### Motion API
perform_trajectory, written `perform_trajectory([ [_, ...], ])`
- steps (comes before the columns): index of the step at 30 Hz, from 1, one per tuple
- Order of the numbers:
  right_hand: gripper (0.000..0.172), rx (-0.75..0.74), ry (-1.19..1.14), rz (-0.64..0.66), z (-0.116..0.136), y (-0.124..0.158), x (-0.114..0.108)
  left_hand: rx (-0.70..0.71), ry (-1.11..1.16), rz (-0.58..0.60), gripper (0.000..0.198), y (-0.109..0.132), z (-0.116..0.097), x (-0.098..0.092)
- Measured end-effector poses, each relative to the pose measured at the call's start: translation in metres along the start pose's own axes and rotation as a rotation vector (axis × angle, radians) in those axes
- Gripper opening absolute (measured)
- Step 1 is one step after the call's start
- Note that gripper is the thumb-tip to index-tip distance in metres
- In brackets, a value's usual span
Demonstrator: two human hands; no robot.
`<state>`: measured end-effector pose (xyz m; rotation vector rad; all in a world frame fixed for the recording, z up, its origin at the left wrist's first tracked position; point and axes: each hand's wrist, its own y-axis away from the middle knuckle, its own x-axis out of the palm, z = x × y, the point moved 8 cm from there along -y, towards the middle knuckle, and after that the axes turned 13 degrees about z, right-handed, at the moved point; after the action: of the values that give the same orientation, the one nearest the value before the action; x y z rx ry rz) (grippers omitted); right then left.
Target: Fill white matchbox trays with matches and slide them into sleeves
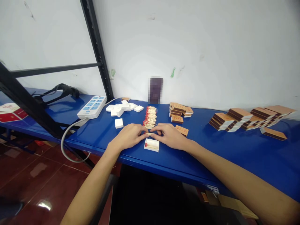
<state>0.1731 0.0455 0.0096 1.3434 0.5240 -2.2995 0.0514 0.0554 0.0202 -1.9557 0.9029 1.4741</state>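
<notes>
My left hand (131, 134) and my right hand (169, 135) meet over the table, thumbs and forefingers pinched on the two ends of a few matches (149, 134). The red heads point to my left hand. Just in front of them, nearer to me, lies a white matchbox tray (155, 149) with a few red-headed matches (152, 146) inside. Beyond my fingertips stretches a long pile of loose matches (150, 117), heads to the left. Close behind my right hand is a matchbox sleeve (182, 130), partly covered by that hand.
White trays (119, 123) lie at the left, near a power strip (92, 107) with a cable. Matchboxes (177, 119) are heaped right of the matches, and stacked matchboxes (239, 115) stand farther right. A black metal post (97, 47) rises at left. A blurred dark object (155, 90) leans at the wall.
</notes>
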Motion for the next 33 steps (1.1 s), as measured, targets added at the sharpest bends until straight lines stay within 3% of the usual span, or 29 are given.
perform_trajectory([
  [33,0.021,-0.028,-0.024,0.033,0.0018,-0.0023,0.0031,0.046,-0.036,-0.031,0.036,0.0006,0.0007,0.0029],
])
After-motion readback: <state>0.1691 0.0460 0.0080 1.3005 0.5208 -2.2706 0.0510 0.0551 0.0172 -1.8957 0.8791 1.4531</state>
